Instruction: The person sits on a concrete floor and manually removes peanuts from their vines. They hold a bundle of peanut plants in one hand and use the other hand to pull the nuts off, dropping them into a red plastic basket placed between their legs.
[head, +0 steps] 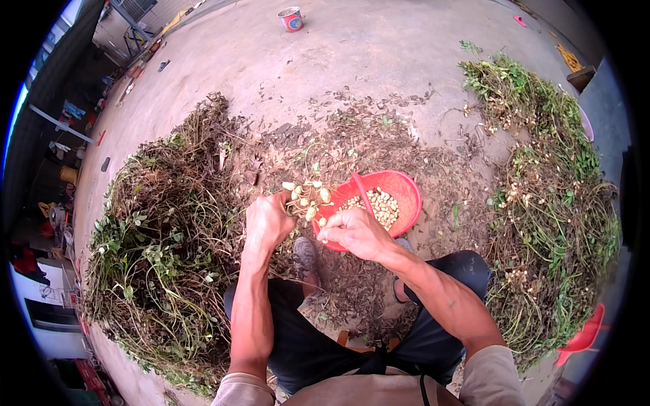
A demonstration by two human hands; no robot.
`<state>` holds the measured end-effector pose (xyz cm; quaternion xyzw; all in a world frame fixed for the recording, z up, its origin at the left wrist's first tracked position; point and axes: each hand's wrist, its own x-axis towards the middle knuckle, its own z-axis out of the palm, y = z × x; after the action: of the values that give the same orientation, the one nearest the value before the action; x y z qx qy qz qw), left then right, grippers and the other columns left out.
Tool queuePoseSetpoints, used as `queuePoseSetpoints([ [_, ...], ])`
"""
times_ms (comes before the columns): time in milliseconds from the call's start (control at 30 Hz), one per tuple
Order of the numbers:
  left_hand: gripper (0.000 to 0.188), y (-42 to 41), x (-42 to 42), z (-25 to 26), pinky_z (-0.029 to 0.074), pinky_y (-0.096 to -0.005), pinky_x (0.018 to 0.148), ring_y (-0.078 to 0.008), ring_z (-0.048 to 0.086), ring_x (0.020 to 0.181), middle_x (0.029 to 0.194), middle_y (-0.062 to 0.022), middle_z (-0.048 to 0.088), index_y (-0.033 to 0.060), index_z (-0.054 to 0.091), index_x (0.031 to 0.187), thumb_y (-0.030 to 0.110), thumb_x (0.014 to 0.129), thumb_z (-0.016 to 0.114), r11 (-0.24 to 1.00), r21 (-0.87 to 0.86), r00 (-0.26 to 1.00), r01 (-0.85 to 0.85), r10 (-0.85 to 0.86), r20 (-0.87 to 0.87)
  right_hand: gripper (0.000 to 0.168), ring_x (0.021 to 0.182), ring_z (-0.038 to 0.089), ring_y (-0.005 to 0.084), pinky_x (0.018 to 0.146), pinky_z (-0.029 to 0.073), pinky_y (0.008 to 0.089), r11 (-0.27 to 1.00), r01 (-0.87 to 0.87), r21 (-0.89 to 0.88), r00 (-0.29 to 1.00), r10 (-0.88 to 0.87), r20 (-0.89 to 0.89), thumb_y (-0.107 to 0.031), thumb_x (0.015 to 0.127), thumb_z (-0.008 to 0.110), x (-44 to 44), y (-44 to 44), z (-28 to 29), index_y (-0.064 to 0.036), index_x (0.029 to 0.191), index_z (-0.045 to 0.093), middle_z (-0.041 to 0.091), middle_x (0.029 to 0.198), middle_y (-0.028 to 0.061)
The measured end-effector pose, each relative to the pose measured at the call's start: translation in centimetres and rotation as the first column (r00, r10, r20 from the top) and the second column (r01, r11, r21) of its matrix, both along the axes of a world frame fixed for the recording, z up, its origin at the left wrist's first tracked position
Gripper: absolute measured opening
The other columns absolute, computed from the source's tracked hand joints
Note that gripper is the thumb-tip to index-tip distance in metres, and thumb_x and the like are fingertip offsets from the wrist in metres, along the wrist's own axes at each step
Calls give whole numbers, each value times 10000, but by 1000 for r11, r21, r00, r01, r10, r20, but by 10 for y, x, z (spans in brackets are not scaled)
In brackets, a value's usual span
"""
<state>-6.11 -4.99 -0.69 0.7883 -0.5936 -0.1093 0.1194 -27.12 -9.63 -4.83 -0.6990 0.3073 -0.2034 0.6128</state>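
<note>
My left hand (269, 219) is closed around the stems of a peanut plant, whose roots carry several pale pods (311, 199) pointing to the right. At the lower end of that cluster, the fingers of my right hand (353, 232) pinch at a peanut pod (322, 222); the fingertips partly hide it. Just beyond my right hand stands a red plastic basket (406, 190) with an arched handle (362, 190). Loose peanuts (384, 207) cover part of its bottom. My right hand overlaps the basket's near rim in the view.
A large heap of peanut vines (167, 254) lies to the left. Another heap with pods attached (533, 223) lies to the right. Dry leaf litter (355, 134) covers the concrete around the basket. Farther off stands a red bucket (291, 20); a red chair (586, 332) is at lower right.
</note>
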Motion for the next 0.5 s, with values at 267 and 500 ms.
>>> queuePoseSetpoints([
  [267, 221, 4, 28, -8, 551, -433, 680, -321, 690, 680, 721, -204, 690, 32, 718, 922, 178, 763, 764, 987, -36, 987, -155, 157, 46, 254, 545, 534, 102, 492, 414, 272, 862, 187, 471, 982, -168, -81, -261, 938, 657, -3, 9, 4, -16, 979, 710, 611, 647, 32],
  [500, 276, 2, 6, 4, 547, -461, 748, -386, 701, 756, 766, -253, 691, 25, 727, 983, 104, 719, 731, 987, -1, 981, -160, 159, -110, 218, 544, 497, 82, 501, 394, 250, 944, 9, 331, 980, -74, 186, -210, 922, 664, 21, 17, -15, -7, 989, 703, 558, 669, 2],
])
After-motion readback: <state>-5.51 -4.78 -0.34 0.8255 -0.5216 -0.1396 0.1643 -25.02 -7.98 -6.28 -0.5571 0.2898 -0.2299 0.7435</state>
